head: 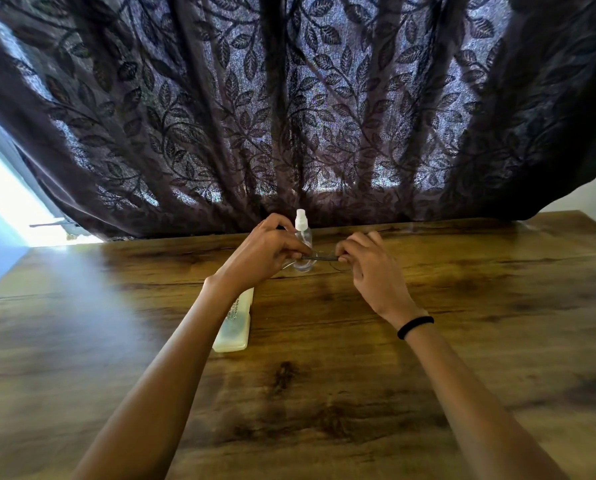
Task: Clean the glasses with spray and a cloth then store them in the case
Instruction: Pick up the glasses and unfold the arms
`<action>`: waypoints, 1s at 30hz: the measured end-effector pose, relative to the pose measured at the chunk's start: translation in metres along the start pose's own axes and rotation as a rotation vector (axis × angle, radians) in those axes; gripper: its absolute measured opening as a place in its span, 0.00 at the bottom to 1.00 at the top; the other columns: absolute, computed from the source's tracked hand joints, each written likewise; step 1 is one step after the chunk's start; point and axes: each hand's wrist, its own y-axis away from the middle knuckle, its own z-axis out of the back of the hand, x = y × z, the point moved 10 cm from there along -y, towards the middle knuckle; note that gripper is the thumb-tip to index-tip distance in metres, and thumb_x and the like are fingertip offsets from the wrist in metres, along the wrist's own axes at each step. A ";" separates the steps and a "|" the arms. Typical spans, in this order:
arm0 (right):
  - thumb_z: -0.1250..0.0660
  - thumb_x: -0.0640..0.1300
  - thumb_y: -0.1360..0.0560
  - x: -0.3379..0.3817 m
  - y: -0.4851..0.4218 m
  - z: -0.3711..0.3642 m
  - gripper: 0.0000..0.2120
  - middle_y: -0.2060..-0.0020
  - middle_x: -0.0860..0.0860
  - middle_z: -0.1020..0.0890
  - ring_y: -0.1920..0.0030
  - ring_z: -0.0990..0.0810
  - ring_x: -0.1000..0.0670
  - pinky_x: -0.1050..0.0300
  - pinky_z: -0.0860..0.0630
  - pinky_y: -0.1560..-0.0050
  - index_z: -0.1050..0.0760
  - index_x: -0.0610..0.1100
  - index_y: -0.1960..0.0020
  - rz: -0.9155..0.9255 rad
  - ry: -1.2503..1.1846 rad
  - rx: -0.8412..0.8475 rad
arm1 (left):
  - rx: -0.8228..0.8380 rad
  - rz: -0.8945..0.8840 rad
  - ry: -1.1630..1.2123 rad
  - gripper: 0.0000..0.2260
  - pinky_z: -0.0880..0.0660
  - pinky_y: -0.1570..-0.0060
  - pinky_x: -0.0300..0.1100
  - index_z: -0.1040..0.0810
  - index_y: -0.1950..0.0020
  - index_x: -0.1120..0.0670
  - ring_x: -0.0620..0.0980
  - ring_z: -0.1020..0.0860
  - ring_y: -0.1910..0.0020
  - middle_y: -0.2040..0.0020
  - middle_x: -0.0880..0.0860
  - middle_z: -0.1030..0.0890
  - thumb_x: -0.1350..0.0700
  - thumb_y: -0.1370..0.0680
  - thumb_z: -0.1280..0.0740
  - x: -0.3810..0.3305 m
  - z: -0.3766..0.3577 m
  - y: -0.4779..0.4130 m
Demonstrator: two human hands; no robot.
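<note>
— Head view. Any brand or writing to read?
— Only on the case (236,323): a strip of dark print near its far end, partly under the left wrist, too blurred to make out.
— And on the bottle (303,237)?
— Cannot tell; half hidden behind the left hand (265,252). Clear body, white spray top, upright on the table (324,393), close to the foot of a dark leaf-patterned curtain (289,116).
— Looks of the glasses (319,258)?
— Thin dark wire frame, rounded clear lenses, almost lost against the wood grain. Held roughly level, low over the table, right in front of the bottle. Touching the wood or not: cannot tell.
— Hands?
— Both on the glasses, one at each end. Left hand pinching the left end between thumb and curled fingers. Right hand (369,268) pinching the right end the same way, remaining fingers loosely bent. Black band (415,326) round the right wrist.
— Where does the case lie?
— Flat on the table, pale yellowish, long and narrow, pointing away from the camera. Just nearer than the left hand, far end tucked beneath that wrist. Clear of the glasses and the bottle.
</note>
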 end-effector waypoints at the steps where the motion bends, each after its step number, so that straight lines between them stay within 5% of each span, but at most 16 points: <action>1: 0.36 0.32 0.27 0.000 0.000 0.001 0.06 0.57 0.49 0.22 0.54 0.30 0.49 0.66 0.35 0.64 0.23 0.40 0.54 0.009 -0.020 0.005 | -0.009 0.003 0.004 0.13 0.29 0.45 0.39 0.17 0.48 0.50 0.45 0.32 0.45 0.53 0.52 0.25 0.64 0.28 0.31 -0.001 0.001 0.000; 6: 0.35 0.31 0.27 -0.002 -0.001 0.008 0.06 0.59 0.49 0.22 0.55 0.30 0.49 0.62 0.33 0.57 0.22 0.39 0.55 0.022 -0.224 -0.013 | -0.048 0.041 0.008 0.12 0.30 0.45 0.37 0.17 0.49 0.53 0.45 0.32 0.45 0.52 0.51 0.29 0.65 0.28 0.31 0.001 0.009 0.004; 10: 0.37 0.29 0.26 -0.013 -0.002 0.011 0.07 0.59 0.52 0.25 0.55 0.27 0.54 0.70 0.32 0.54 0.23 0.39 0.55 -0.094 -0.525 -0.006 | -0.083 0.077 0.036 0.11 0.33 0.45 0.33 0.17 0.49 0.55 0.46 0.32 0.45 0.52 0.49 0.30 0.67 0.28 0.32 0.005 0.013 0.005; 16: 0.39 0.32 0.24 -0.038 -0.001 0.014 0.10 0.59 0.52 0.24 0.69 0.28 0.59 0.67 0.28 0.66 0.26 0.46 0.56 -0.306 -0.905 -0.083 | -0.093 0.103 0.071 0.10 0.34 0.45 0.37 0.18 0.48 0.58 0.50 0.32 0.45 0.57 0.44 0.29 0.66 0.27 0.33 0.015 0.010 0.009; 20: 0.39 0.33 0.24 -0.053 0.007 0.005 0.07 0.61 0.48 0.22 0.67 0.24 0.56 0.64 0.24 0.63 0.24 0.42 0.56 -0.454 -1.232 -0.128 | -0.093 0.091 0.106 0.10 0.38 0.44 0.30 0.19 0.46 0.58 0.49 0.34 0.47 0.58 0.44 0.24 0.66 0.26 0.34 0.019 0.007 0.012; 24: 0.37 0.35 0.26 -0.056 0.016 -0.011 0.05 0.63 0.48 0.21 0.65 0.21 0.55 0.63 0.22 0.61 0.23 0.41 0.56 -0.542 -1.229 -0.074 | -0.127 0.121 0.096 0.09 0.41 0.47 0.22 0.18 0.49 0.59 0.47 0.35 0.48 0.58 0.44 0.24 0.66 0.26 0.34 0.025 0.006 0.013; 30: 0.32 0.40 0.29 -0.058 0.026 -0.021 0.02 0.63 0.48 0.20 0.63 0.20 0.54 0.64 0.21 0.60 0.22 0.42 0.57 -0.649 -1.285 -0.127 | -0.229 0.110 0.034 0.09 0.36 0.47 0.36 0.17 0.51 0.58 0.51 0.32 0.49 0.59 0.35 0.30 0.66 0.27 0.33 0.024 0.011 0.015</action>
